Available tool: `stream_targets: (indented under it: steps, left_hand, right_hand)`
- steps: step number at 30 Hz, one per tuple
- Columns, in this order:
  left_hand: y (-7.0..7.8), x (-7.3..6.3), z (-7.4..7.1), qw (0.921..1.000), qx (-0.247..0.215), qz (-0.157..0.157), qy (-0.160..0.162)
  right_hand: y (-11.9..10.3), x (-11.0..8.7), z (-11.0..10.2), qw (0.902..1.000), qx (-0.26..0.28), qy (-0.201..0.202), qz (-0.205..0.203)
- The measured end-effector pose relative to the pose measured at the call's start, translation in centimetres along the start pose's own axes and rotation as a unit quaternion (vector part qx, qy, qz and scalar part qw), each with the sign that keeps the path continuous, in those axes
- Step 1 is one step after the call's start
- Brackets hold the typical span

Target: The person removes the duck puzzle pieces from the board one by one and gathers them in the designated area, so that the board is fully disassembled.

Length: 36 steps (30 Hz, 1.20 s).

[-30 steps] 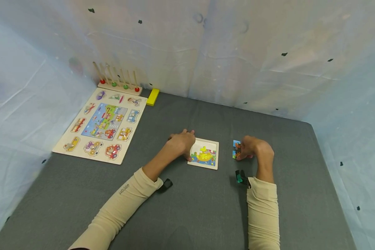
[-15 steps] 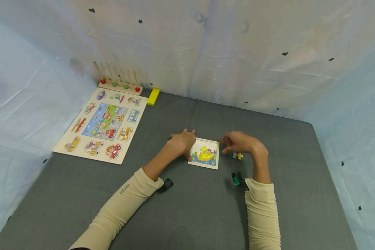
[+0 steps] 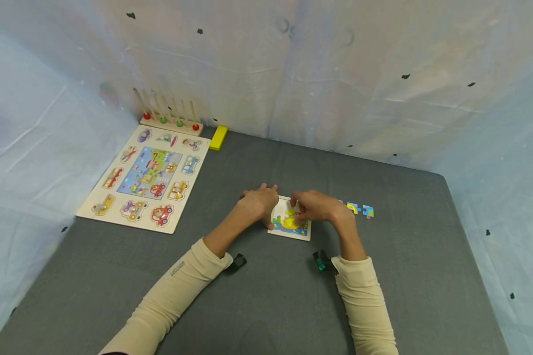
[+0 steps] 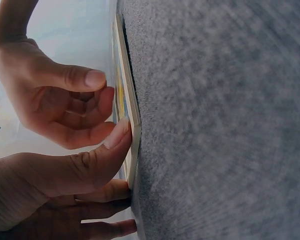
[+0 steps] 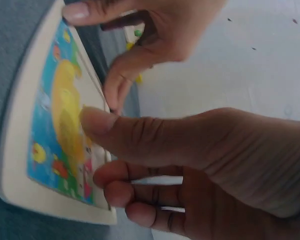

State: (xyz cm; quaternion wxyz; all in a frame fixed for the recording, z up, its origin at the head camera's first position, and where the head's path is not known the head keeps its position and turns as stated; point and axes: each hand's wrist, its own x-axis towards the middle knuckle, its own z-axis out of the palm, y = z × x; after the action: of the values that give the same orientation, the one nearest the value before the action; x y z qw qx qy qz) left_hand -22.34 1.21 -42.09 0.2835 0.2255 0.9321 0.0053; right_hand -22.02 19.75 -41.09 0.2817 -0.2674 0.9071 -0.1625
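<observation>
Right sleeve (image 3: 361, 291): nearest the viewer; it has swung inward within the last second, bringing its hand from the loose pieces to the board.
Right hand (image 3: 317, 204): now over the board's right part, thumb and fingers bent but parted; no piece shows between them. The work seems to have shifted from picking to placing, though whether a piece has just been laid cannot be told.
Left hand (image 3: 256, 203): unmoved at the board's left end, thumb on the near corner and fingers at the far edge, holding it between them.
Puzzle board (image 3: 288, 236): flat on the grey table (image 3: 271, 296), between the hands. A pale raised rim surrounds a part-built picture: a yellow shape (image 5: 67, 107) over blue, with small yellow and orange figures. Pale wood shows in the upper part.
Loose pieces (image 3: 368, 211): right of the board, uncovered by the hand's move; one is partly hidden behind the wrist.
Large picture board (image 3: 117, 203): farther off, at the left.
Yellow block (image 3: 218, 138) and peg rack (image 3: 171, 126): farthest, by the sheet (image 3: 337, 98).
</observation>
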Motion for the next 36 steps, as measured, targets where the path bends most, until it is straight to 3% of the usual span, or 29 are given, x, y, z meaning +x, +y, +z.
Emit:
stream_targets:
  steps: [7, 19, 24, 32, 36]
  left_hand:
    - [0.0, -0.17, -0.03, 1.0, 0.0, -0.001, -0.002]
    - [0.12, -0.02, 0.01, 1.0, -0.002, -0.006, 0.0]
    - [0.11, -0.15, -0.09, 1.0, -0.004, -0.001, -0.001]
    - [0.12, -0.25, -0.07, 1.0, -0.006, -0.002, 0.0]
    - [0.07, -0.19, 0.01, 1.0, -0.008, -0.002, 0.003]
  right_hand:
    - [-0.53, 0.77, 0.73, 0.9983, -0.028, -0.016, 0.048]
    - [-0.55, 0.87, 0.67, 0.9989, -0.024, -0.004, 0.039]
    - [-0.35, 0.67, 0.52, 0.9999, -0.008, 0.015, -0.001]
    - [-0.23, 0.79, 0.43, 0.9927, 0.0, 0.048, -0.11]
    - [-0.33, 0.91, 0.45, 0.9937, 0.008, 0.034, -0.106]
